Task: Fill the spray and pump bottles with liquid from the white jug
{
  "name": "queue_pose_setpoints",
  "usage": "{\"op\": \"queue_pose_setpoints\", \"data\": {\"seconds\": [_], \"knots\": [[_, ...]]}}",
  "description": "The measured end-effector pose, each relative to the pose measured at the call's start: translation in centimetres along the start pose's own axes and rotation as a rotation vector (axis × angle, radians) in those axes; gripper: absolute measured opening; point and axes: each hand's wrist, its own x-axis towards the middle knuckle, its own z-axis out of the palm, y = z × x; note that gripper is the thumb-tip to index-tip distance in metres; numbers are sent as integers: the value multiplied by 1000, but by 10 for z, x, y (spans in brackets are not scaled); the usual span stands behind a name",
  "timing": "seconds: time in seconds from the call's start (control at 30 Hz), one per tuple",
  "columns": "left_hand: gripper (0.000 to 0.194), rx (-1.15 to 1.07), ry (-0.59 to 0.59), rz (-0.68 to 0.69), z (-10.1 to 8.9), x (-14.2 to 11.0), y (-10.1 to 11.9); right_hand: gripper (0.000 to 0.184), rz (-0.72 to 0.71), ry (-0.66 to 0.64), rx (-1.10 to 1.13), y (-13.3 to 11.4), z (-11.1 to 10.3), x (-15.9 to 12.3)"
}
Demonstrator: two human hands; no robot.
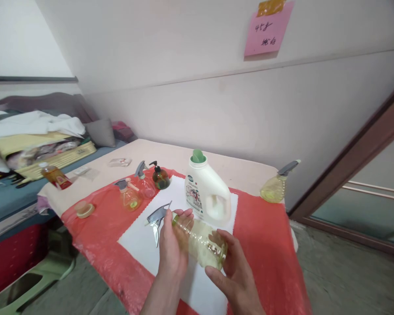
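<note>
A clear yellowish spray bottle body (200,238) lies tilted between my two hands, above a white sheet. My left hand (174,245) supports its neck end, fingers behind it. At the base end, my right hand (233,267) grips it with thumb below and fingers above. Just left of my left hand lies a grey trigger spray head (157,215), detached, on the white sheet (141,236). Behind the bottle stands a white detergent jug (213,192) with a handle and a green piece (198,155) in its mouth.
Several spray bottles stand around: an orange-tinted one (130,197), a pink one (146,183) and a yellow one (274,188) at right. A dark pump bottle (160,177) and a tape roll (84,210) rest on the red cover (262,245). A wall rises behind.
</note>
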Motion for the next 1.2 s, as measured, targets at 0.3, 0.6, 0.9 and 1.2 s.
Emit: {"op": "queue_pose_setpoints", "data": {"seconds": [0.3, 0.6, 0.9, 1.2], "knots": [[32, 115, -47, 68, 0, -2, 3, 67, 434, -91, 109, 4, -4, 9], [32, 133, 42, 155, -3, 8, 6, 75, 193, 3, -106, 7, 1, 7], [35, 187, 39, 197, -2, 5, 9, 84, 234, 59, -49, 6, 5, 12], [34, 178, 11, 203, -2, 8, 12, 75, 354, 36, 21, 9, 5, 13]]}}
